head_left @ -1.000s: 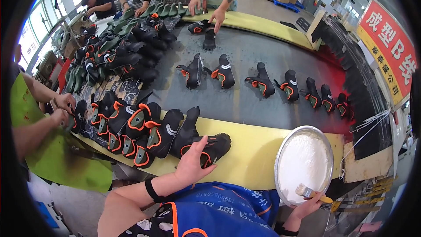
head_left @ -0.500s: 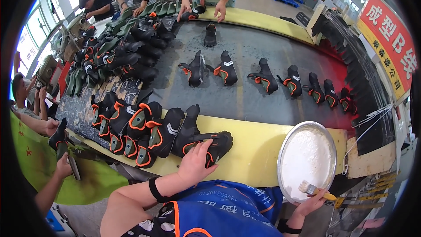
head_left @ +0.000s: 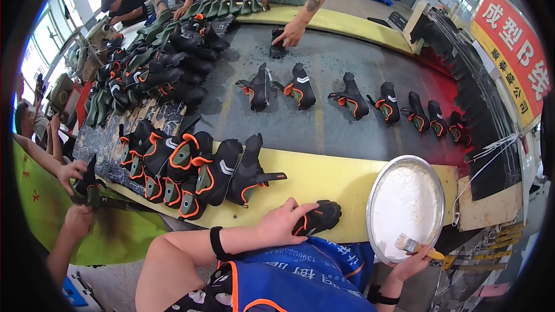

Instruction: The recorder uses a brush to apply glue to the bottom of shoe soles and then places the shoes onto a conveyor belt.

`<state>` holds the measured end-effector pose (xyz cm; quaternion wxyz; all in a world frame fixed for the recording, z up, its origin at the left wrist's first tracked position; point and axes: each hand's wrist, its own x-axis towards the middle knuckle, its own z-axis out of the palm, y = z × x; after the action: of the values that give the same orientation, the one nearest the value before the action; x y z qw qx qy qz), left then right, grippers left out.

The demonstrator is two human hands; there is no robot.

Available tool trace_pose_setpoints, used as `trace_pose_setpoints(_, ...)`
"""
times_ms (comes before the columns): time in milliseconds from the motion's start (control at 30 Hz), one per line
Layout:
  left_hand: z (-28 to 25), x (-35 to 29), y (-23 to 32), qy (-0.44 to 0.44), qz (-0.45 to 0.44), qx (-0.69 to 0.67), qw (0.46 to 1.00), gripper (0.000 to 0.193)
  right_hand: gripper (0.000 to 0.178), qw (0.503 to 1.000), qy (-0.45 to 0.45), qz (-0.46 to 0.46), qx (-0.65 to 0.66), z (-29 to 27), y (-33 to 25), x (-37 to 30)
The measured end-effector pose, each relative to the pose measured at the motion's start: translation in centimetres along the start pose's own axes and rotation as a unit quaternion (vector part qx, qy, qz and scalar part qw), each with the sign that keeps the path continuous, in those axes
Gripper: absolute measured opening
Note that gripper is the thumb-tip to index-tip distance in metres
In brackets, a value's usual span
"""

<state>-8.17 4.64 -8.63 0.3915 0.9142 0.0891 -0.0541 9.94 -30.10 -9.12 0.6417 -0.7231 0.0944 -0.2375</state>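
Observation:
My left hand is closed around a black shoe upper, whose toe end sticks out to the right over the near yellow board. Its rear part is hidden behind my fingers and against my blue apron. In my right hand is a flat paintbrush with a wooden handle. Its pale bristles rest on the white paste inside a round metal basin. More black shoe uppers with orange trim and green lasts stand bunched to the left of my left hand.
Several shoe uppers stand in a line on the dark conveyor belt. Across it, a co-worker's hand touches one. At left, another person's hands hold a shoe upper. Shoes and green lasts pile up at far left.
My left hand has drawn the shoe upper right and nearer, away from the bunch. The brush stays in the basin. The co-worker opposite has reached down to a shoe upper on the belt.

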Motion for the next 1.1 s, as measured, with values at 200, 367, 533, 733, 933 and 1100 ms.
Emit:
trace_pose_setpoints(200,-1.0,0.6,-1.5,0.059,0.002,-0.125,0.99,0.1,0.029,1.0,-0.012,0.004,-0.024,-0.5,0.3,0.3)
trace_pose_setpoints(367,-1.4,0.6,-1.8,0.051,-0.019,-0.14,0.989,0.108,0.029,0.999,-0.029,0.001,-0.02,-0.7,0.7,0.5)
trace_pose_setpoints(533,-2.0,0.5,-2.3,0.05,-0.029,-0.171,0.983,0.112,0.03,1.0,-0.018,-0.019,-0.015,-0.5,0.6,0.2)
trace_pose_setpoints(733,-1.8,0.4,-3.5,0.042,-0.07,-0.165,0.983,0.114,0.03,1.0,0.002,-0.017,-0.014,0.3,-0.4,-0.4)
trace_pose_setpoints(933,-1.1,-0.2,-4.1,0.123,-0.086,-0.159,0.976,0.102,0.027,0.999,-0.008,-0.048,-0.006,0.5,-0.4,-0.5)
trace_pose_setpoints(1100,-1.8,-0.4,-3.3,0.046,-0.166,-0.069,0.983,0.083,0.026,0.999,-0.022,-0.035,0.007,0.4,-0.6,-0.5)
